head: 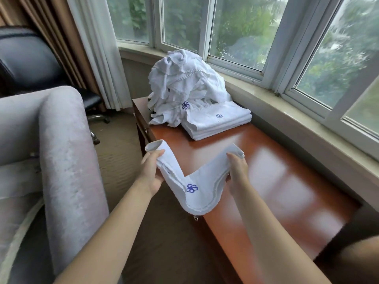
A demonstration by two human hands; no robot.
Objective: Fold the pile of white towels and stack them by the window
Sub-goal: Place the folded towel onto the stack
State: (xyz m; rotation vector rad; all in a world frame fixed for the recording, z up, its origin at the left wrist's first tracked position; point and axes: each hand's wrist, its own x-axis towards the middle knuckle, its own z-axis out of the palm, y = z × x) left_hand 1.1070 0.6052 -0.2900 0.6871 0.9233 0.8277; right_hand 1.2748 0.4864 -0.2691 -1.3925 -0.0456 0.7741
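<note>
no words can be read; the held towel [192, 187] bears only a blue flower emblem.

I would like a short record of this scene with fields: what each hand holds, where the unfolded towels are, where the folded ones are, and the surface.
left hand: grips one end of the held towel
right hand: grips the other end; towel sags between
unfolded pile: far end of wooden table, near window
folded stack: in front of pile, touching it

Soft white terry-cloth towel [196, 187], glossy polished wooden table [287, 171], matt plush velvety armchair [67, 152].
</note>
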